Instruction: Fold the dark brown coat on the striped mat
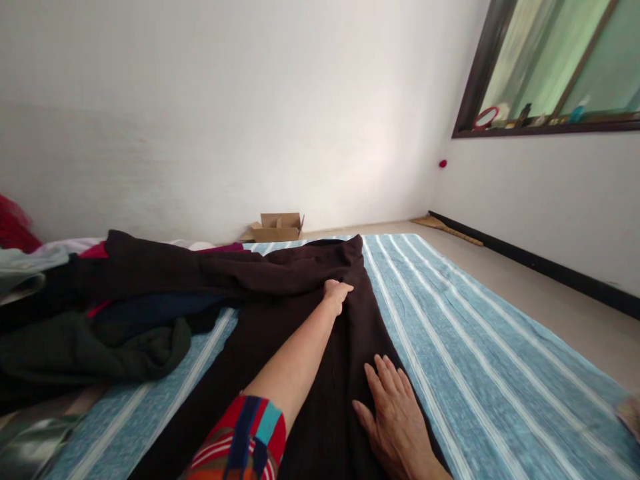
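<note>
Nearest: multicoloured sleeve (pixel 250 433) on left arm (pixel 295 367). Thereafter by size. White wall (pixel 225 120) behind. Blue, white-striped sheet (pixel 440 320), laid out in front of it. Dark brown garment (pixel 350 327) on sheet, at centre, lengthwise toward viewer; rucked at far end, with a long part stretched left against the pile (pixel 120 347). Pile itself at left, jumbled, several colours. Open cardboard box (pixel 277 233) past sheet's far edge. Right hand (pixel 393 407) open, laid flat on garment near its right edge, fingers slightly spread. Left hand (pixel 336 293) farther up, on garment, partly curled; cannot tell whether pinching cloth or only pressing, fingertips unclear. Step in hand, judged: spreading and smoothing garment; fairly flat close in, rucked farther up. For next move, judged necessary: steady pressure from right hand, outward draw on rucked part with left.
</note>
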Available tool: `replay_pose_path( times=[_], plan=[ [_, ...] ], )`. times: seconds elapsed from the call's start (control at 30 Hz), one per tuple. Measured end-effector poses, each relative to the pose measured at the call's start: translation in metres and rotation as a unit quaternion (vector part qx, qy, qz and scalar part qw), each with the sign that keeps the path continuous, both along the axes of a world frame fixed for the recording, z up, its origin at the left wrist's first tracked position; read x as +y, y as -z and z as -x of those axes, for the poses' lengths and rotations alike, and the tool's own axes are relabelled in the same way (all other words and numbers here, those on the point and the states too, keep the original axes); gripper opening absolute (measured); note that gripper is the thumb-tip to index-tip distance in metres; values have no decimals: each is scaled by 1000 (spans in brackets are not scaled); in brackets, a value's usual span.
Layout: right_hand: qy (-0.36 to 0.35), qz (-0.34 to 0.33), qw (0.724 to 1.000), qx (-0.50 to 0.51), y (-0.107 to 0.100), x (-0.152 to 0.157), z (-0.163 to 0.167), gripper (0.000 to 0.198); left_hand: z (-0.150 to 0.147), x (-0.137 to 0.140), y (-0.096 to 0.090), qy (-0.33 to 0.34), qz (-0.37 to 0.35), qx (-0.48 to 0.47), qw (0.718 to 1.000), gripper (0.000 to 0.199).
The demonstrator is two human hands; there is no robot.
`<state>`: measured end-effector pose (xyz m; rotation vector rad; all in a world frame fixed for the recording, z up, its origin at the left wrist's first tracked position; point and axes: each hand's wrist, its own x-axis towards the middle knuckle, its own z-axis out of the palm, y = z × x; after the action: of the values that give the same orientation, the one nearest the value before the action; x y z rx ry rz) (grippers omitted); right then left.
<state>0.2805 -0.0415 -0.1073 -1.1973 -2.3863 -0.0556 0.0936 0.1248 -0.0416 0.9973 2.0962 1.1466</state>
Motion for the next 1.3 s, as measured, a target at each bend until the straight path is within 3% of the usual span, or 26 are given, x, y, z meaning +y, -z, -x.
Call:
replay_pose_path(
  times=[0.27, 0.43, 0.63, 0.7, 0.77, 0.83, 0.9, 1.03, 1.17, 1.3],
  plan=[
    [28, 17, 999, 10, 2, 3, -11, 49, 27, 6, 14, 46, 6, 157, 987, 21],
    [35, -3, 999, -7, 2, 1, -12, 48, 23, 6, 7, 57, 42, 230, 970, 14],
    [49, 3, 999, -11, -3, -2, -13, 48, 4, -13, -10, 52, 58, 329, 941, 26],
    [47, 13, 999, -6, -5, -1, -14, 48, -7, -24, -12, 103, 16, 403, 909, 24],
    [45, 26, 999, 0, -7, 0, -15, 49, -17, -34, -8, 203, -32, 473, 856, 24],
    [44, 40, 998, 2, -9, 1, -16, 49, -26, -42, 0, 303, -30, 487, 819, 35],
    [42, 52, 998, 2, -12, 0, -20, 50, -32, -45, 10, 358, 16, 464, 810, 51],
    [35, 41, 998, 20, -19, -12, -32, 47, -36, -46, 19, 375, 80, 434, 815, 62],
    [16, 33, 995, 89, -28, -34, -55, 41, -41, -56, 15, 393, 87, 430, 808, 62],
    [11, 87, 985, 151, -33, -55, -91, 35, -46, -81, 13, 427, 65, 437, 789, 62]
  ],
)
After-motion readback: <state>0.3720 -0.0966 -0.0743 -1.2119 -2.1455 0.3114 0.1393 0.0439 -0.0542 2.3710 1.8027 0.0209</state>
